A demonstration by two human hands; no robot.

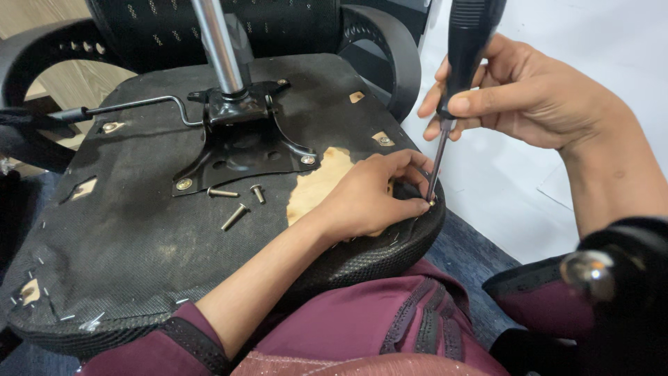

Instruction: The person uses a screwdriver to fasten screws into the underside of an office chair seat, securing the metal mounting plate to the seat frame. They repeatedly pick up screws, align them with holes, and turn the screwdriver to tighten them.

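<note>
Right hand (529, 97) grips a black screwdriver (456, 76), tip down at the upturned chair seat's (139, 237) edge. Left hand (369, 198) pinches the screw (432, 202) there.

The screwdriver (456, 76) handle's top runs off the upper edge. The left hand (369, 198) covers whatever fastener the tip meets. The chrome gas-lift column (217, 45) is cropped above, and the blurred shiny object (588, 271) stays unidentifiable.

The seat underside (139, 237) is black with a tan bare patch (321, 186), the screwdriver handle (465, 49) black, the sleeve (390, 327) maroon.
</note>
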